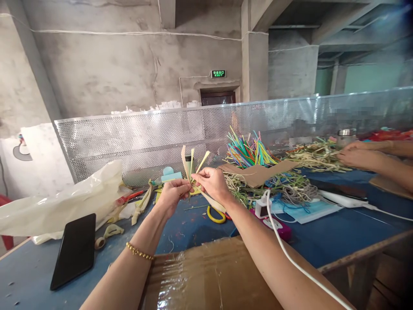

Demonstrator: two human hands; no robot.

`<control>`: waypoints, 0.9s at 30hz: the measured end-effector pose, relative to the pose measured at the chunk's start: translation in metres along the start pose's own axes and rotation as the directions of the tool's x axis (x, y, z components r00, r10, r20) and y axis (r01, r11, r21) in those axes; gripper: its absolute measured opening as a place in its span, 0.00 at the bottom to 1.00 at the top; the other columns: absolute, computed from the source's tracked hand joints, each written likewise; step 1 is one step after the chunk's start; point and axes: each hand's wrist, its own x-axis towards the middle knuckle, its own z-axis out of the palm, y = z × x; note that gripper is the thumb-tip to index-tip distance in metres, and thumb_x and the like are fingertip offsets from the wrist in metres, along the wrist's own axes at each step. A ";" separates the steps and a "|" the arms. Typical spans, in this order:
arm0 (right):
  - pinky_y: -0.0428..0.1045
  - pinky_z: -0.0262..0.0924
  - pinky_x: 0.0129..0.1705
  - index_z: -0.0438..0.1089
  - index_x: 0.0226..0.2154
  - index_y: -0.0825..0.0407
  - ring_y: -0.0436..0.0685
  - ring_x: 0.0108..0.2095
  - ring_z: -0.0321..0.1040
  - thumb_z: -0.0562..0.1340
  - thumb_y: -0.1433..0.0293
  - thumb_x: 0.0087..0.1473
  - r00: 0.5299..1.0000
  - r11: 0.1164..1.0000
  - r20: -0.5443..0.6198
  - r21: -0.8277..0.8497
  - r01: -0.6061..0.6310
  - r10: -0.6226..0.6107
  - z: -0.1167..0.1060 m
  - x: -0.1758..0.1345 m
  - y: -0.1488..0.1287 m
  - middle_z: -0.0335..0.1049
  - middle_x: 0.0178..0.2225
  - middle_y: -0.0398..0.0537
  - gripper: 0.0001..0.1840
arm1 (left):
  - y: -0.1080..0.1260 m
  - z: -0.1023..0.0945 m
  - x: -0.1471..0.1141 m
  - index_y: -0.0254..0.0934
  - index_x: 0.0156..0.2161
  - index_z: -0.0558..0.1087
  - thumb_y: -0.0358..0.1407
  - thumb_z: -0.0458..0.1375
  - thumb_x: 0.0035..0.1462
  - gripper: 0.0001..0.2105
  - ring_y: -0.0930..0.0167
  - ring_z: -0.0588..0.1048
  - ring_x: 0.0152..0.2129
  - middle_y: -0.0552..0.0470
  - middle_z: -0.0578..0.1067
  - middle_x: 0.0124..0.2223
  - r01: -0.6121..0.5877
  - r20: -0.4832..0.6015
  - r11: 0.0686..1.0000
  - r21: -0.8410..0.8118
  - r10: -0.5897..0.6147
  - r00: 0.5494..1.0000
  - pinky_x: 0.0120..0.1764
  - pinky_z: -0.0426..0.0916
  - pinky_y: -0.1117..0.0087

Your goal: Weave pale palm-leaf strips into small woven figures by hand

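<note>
My left hand (174, 196) pinches the base of a small bunch of pale yellow strips (192, 159), held over the blue table. The strips fan upward from between my fingers, and I cannot make out their material. Close against it, my right hand (213, 183) is closed, with thumb and forefinger pinching at the same base. One wider pale strip (211, 201) hangs below my right hand. Under the hands lie yellow-handled scissors (217, 215). Behind the bunch stands a dark-capped green container (188, 163), partly hidden.
A black tablet or phone (74, 252) and white plastic sheeting (71, 200) lie left. A cardboard box (209, 275) is in front of me. Colourful thin strips (248, 150), tangled cords, a blue mask (311, 211) and a white cable (284, 249) lie right. Another person's hands (364, 157) work there.
</note>
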 end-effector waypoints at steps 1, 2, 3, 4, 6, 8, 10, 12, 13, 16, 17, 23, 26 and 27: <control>0.43 0.55 0.17 0.68 0.21 0.54 0.47 0.15 0.61 0.69 0.60 0.49 1.000 1.000 -0.002 -0.017 0.015 -0.015 0.000 0.000 0.000 0.70 0.19 0.45 0.16 | 0.000 0.000 0.000 0.31 0.24 0.75 0.33 0.67 0.40 0.07 0.77 0.65 0.17 0.49 0.75 0.24 0.008 0.001 1.000 -0.010 -0.008 1.000 0.23 0.56 0.73; 0.44 0.55 0.17 0.68 0.22 0.54 0.47 0.15 0.61 0.68 0.60 0.49 0.999 0.999 0.001 -0.031 0.032 -0.032 0.000 0.000 0.000 0.70 0.19 0.44 0.16 | 0.001 0.000 0.000 0.31 0.24 0.75 0.33 0.67 0.39 0.07 0.77 0.65 0.16 0.49 0.75 0.24 0.016 0.004 1.000 -0.017 -0.016 1.000 0.23 0.56 0.73; 0.44 0.55 0.17 0.68 0.22 0.54 0.46 0.15 0.60 0.68 0.59 0.49 0.999 0.998 0.006 -0.039 0.049 -0.049 0.000 0.000 0.000 0.70 0.19 0.44 0.17 | 0.001 0.000 -0.001 0.31 0.24 0.75 0.33 0.67 0.39 0.07 0.77 0.65 0.16 0.49 0.75 0.23 0.023 0.008 1.000 -0.021 -0.023 1.000 0.23 0.56 0.73; 0.44 0.54 0.18 0.68 0.22 0.53 0.46 0.16 0.60 0.68 0.58 0.49 0.998 0.997 0.010 -0.037 0.062 -0.062 -0.002 0.000 0.000 0.70 0.20 0.44 0.17 | 0.002 0.001 -0.001 0.31 0.25 0.75 0.32 0.67 0.38 0.07 0.77 0.65 0.16 0.49 0.75 0.23 0.030 0.014 0.999 -0.021 -0.029 0.999 0.23 0.57 0.73; 0.43 0.53 0.18 0.69 0.23 0.53 0.46 0.16 0.58 0.68 0.57 0.49 0.997 0.997 0.002 -0.009 0.075 -0.075 -0.006 0.002 -0.001 0.69 0.20 0.43 0.17 | 0.003 0.001 -0.002 0.31 0.25 0.75 0.32 0.67 0.38 0.07 0.77 0.65 0.16 0.50 0.75 0.23 0.036 0.024 0.999 -0.010 -0.035 0.999 0.23 0.57 0.73; 0.43 0.52 0.17 0.69 0.25 0.53 0.46 0.16 0.57 0.68 0.56 0.48 0.996 0.996 -0.044 0.031 0.081 -0.080 -0.011 0.005 -0.003 0.67 0.19 0.41 0.18 | 0.003 0.001 -0.002 0.31 0.24 0.74 0.32 0.66 0.38 0.06 0.77 0.64 0.16 0.49 0.75 0.22 0.029 0.028 0.999 0.018 -0.030 0.999 0.23 0.57 0.73; 0.43 0.52 0.17 0.67 0.25 0.52 0.46 0.15 0.56 0.69 0.55 0.47 0.991 0.994 -0.107 0.070 0.089 -0.082 -0.015 0.007 -0.005 0.64 0.18 0.39 0.19 | 0.003 0.001 -0.002 0.32 0.24 0.74 0.32 0.66 0.39 0.06 0.77 0.64 0.16 0.49 0.75 0.22 0.012 0.024 0.998 0.067 -0.013 1.000 0.22 0.55 0.73; 0.43 0.52 0.16 0.66 0.26 0.51 0.45 0.15 0.56 0.70 0.55 0.46 0.984 0.990 -0.160 0.102 0.102 -0.085 -0.016 0.009 -0.005 0.63 0.17 0.37 0.19 | 0.002 0.001 -0.001 0.32 0.25 0.74 0.33 0.65 0.39 0.06 0.77 0.63 0.16 0.49 0.75 0.22 -0.011 0.018 0.992 0.129 0.009 1.000 0.21 0.54 0.73; 0.43 0.52 0.16 0.65 0.26 0.51 0.45 0.15 0.56 0.70 0.55 0.45 0.979 0.988 -0.184 0.115 0.107 -0.085 -0.017 0.010 -0.005 0.63 0.17 0.37 0.20 | 0.002 0.001 -0.001 0.32 0.25 0.74 0.33 0.65 0.39 0.06 0.77 0.63 0.16 0.49 0.75 0.22 -0.021 0.017 0.988 0.156 0.018 1.000 0.21 0.54 0.73; 0.43 0.53 0.16 0.65 0.27 0.51 0.45 0.15 0.58 0.70 0.55 0.45 0.960 0.984 -0.267 0.124 0.125 -0.088 -0.016 0.013 -0.001 0.64 0.18 0.37 0.20 | 0.000 0.001 -0.001 0.33 0.24 0.74 0.33 0.64 0.39 0.05 0.77 0.63 0.15 0.50 0.75 0.22 -0.033 0.016 0.977 0.212 0.030 0.999 0.21 0.55 0.73; 0.42 0.53 0.16 0.65 0.27 0.51 0.45 0.15 0.59 0.71 0.56 0.44 0.953 0.984 -0.290 0.119 0.130 -0.091 -0.016 0.014 0.000 0.64 0.18 0.37 0.20 | 0.000 0.001 -0.001 0.33 0.25 0.74 0.33 0.64 0.40 0.05 0.77 0.63 0.15 0.50 0.75 0.22 -0.031 0.013 0.974 0.223 0.029 1.000 0.21 0.55 0.73; 0.42 0.51 0.14 0.64 0.24 0.52 0.45 0.14 0.58 0.70 0.57 0.45 0.962 0.984 -0.267 0.145 0.101 -0.059 -0.015 0.012 -0.002 0.65 0.17 0.38 0.19 | 0.000 0.002 -0.002 0.33 0.24 0.73 0.36 0.64 0.42 0.08 0.77 0.64 0.16 0.50 0.75 0.22 -0.021 0.017 0.971 0.237 0.018 1.000 0.22 0.56 0.73; 0.42 0.51 0.15 0.66 0.25 0.53 0.45 0.14 0.57 0.69 0.58 0.46 0.988 0.986 -0.152 0.158 0.053 -0.029 -0.014 0.008 -0.007 0.66 0.16 0.39 0.17 | 0.001 0.002 -0.002 0.33 0.23 0.73 0.38 0.65 0.43 0.09 0.76 0.64 0.17 0.50 0.75 0.22 -0.029 0.028 0.968 0.248 0.022 0.999 0.23 0.56 0.72; 0.42 0.52 0.15 0.66 0.24 0.53 0.45 0.14 0.57 0.69 0.59 0.46 0.993 0.989 -0.119 0.144 0.042 -0.025 -0.013 0.007 -0.008 0.66 0.16 0.39 0.17 | 0.001 0.002 -0.002 0.33 0.23 0.73 0.38 0.65 0.43 0.10 0.76 0.64 0.17 0.50 0.75 0.22 -0.031 0.032 0.969 0.247 0.024 0.999 0.23 0.56 0.72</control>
